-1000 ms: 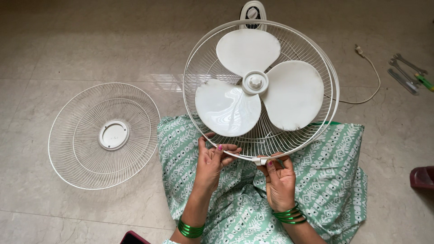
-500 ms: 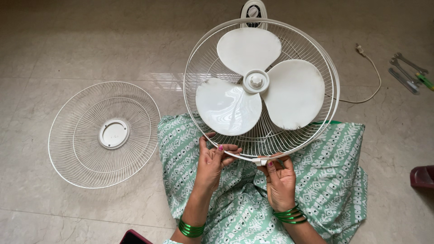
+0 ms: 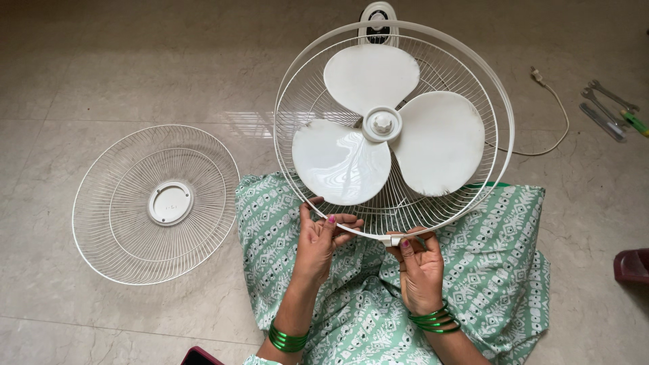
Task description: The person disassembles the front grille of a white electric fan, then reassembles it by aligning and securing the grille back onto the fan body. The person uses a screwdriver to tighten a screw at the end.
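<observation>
A white fan lies face up across my lap, its three white blades (image 3: 385, 132) sitting inside the rear wire guard (image 3: 497, 108). My left hand (image 3: 323, 240) grips the guard's near rim with the thumb over the wires. My right hand (image 3: 420, 263) pinches the small clip at the bottom of that rim. Both wrists wear green bangles. The detached front guard (image 3: 159, 203), a white wire dome with a round centre plate, rests on the floor to my left, apart from both hands.
The fan's white cord and plug (image 3: 547, 101) trail over the beige tiled floor at the right. Several hand tools (image 3: 612, 108) lie at the far right. A dark red object (image 3: 632, 265) sits at the right edge. Green patterned cloth (image 3: 500, 270) covers my lap.
Both hands stay on the rim's near edge; the fingers shift only slightly. The fan has barely moved.
</observation>
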